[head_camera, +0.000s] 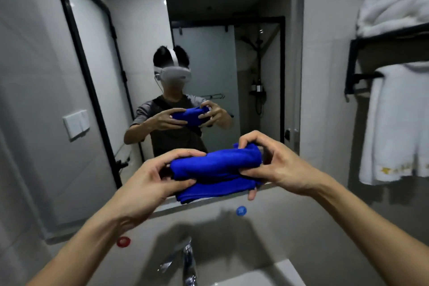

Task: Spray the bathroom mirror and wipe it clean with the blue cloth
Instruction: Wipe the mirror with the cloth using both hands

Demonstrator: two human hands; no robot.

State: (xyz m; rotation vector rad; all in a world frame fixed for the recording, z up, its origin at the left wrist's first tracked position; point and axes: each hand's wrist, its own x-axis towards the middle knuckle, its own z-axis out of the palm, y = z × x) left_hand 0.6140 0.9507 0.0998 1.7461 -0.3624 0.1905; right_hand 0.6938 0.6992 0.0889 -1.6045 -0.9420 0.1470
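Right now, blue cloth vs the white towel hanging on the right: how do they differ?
The blue cloth is gripped by the left hand and the right hand; the white towel hangs from a black rack. The blue cloth is bunched and folded into a thick bundle; the white towel drapes flat and long. The blue cloth looks plain; the white towel has yellow marking near its hem. Both are soft fabric.

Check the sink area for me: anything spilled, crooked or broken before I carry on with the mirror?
Nothing stands out. Both hands, left and right, hold the folded blue cloth in front of the mirror. The faucet looks intact, and the white towels hang on the rack. No spray bottle is in view.
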